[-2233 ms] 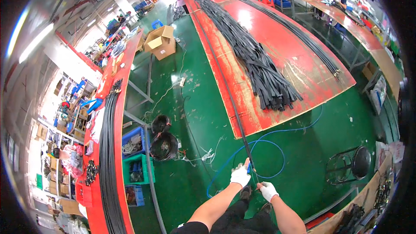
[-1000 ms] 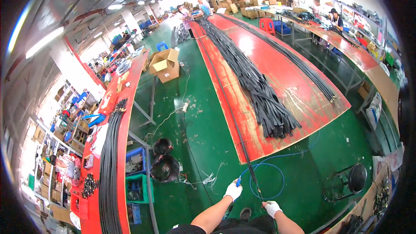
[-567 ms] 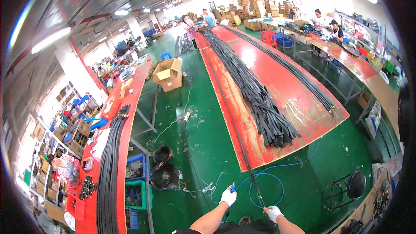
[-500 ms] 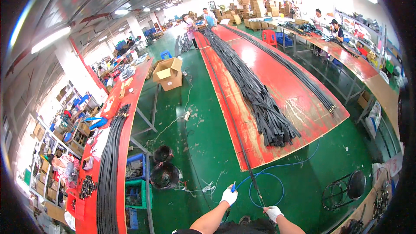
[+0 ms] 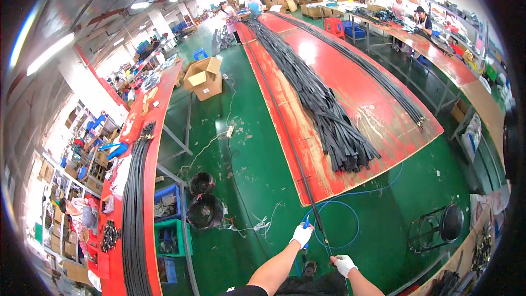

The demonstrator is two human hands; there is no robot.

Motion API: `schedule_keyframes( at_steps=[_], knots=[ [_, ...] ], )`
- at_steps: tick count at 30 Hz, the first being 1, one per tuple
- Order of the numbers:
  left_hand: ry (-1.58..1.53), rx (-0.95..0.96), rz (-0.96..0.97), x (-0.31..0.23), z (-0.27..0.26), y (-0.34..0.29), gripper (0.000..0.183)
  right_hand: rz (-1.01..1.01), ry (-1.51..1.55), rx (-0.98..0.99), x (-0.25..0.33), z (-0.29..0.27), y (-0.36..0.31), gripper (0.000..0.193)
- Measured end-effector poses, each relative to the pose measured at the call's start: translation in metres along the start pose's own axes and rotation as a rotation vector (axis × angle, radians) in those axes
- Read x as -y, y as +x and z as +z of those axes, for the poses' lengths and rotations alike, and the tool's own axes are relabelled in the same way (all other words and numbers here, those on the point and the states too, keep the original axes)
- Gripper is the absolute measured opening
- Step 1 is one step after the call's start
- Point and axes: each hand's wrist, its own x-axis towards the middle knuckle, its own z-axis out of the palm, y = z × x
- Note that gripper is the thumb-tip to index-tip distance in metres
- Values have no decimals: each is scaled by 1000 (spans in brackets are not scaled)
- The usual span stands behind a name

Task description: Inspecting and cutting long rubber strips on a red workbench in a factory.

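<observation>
My left hand (image 5: 302, 234), in a white glove, is closed around a blue tool (image 5: 306, 222) that looks like an air gun. Its tip is beside a long black strip (image 5: 314, 208), which runs down off the near corner of the red table. Lower and to the right, my gloved right hand (image 5: 344, 265) pinches a thin cord (image 5: 330, 251) at the strip's near end. More thin cord hangs below that hand. A blue hose (image 5: 358, 228) loops on the green floor behind the strip.
A thick bundle of black strips (image 5: 307, 87) lies along the red table (image 5: 378, 142), with thinner ones at its right. On the left, another red table (image 5: 155, 208) holds black strips. A black stool (image 5: 451, 223) stands at right, an open carton (image 5: 203, 79) farther off. People work at the back.
My left hand and the blue tool have moved right and up, closer to the strip. The right hand has stayed nearly in place. The whole view has shifted slightly.
</observation>
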Motion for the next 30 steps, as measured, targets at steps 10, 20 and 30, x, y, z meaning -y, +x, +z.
schedule_keyframes(
  at_steps=[10,20,30],
  knots=[
    [-126,42,-138,-1,34,3,33,20,40,13,23,1,-22,38],
    [195,19,149,-3,33,15,54,-193,-157,-29,51,-10,-37,44],
    [-191,196,-119,-13,29,-2,28,-57,34,145,72,-22,-46,45]
  ],
)
